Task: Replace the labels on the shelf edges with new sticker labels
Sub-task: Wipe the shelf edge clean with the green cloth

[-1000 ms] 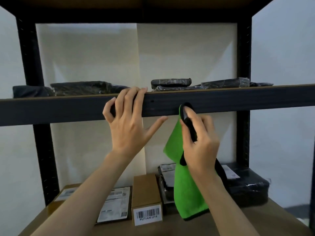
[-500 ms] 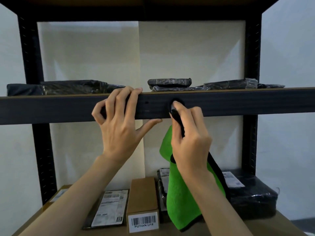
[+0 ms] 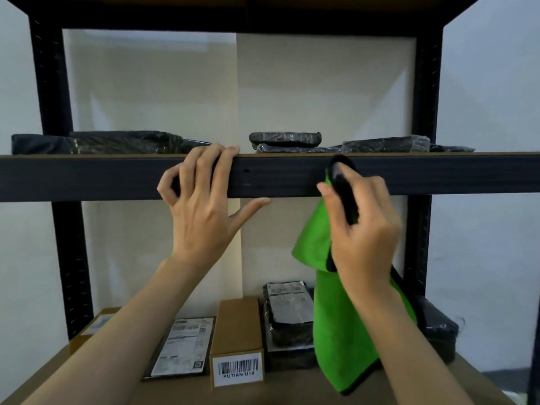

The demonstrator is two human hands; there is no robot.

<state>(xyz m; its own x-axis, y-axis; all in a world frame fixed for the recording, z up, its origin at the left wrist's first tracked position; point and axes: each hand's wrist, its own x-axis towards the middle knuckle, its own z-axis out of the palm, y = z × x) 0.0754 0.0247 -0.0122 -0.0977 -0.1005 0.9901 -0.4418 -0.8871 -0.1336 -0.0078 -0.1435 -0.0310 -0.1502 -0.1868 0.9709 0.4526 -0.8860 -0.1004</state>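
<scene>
Shelf edge (image 3: 117, 176) is the dark horizontal beam running across mid-frame at about hand height. I see no sticker on the stretch that shows, only a small dark mark near the middle.

My left hand (image 3: 201, 211) is on the beam, back toward the camera. Its fingers (image 3: 216, 159) are bent and hooked over the top front lip, tips at the upper corner. The thumb (image 3: 251, 206) is stretched out to the right just under the beam, touching nothing that I can tell.

My right hand (image 3: 362, 229) grips a green cloth (image 3: 339, 331) with a black hem. The fingers are curled around the bunched upper part. The forefinger runs up along the black hem and presses it against the front face of the beam, to the right of the left hand. The rest of the cloth hangs loose below the hand, down in front of the lower shelf.

On the upper board behind the beam lie flat black wrapped packs (image 3: 285, 138). On the lower shelf (image 3: 292, 390) stands a brown carton (image 3: 238, 325) with a barcode tag reading PUTIAN-U18. A flat parcel (image 3: 184, 346) with a shipping slip lies just left of it, and a black parcel (image 3: 287, 311) with a slip just right, partly behind the cloth.
</scene>
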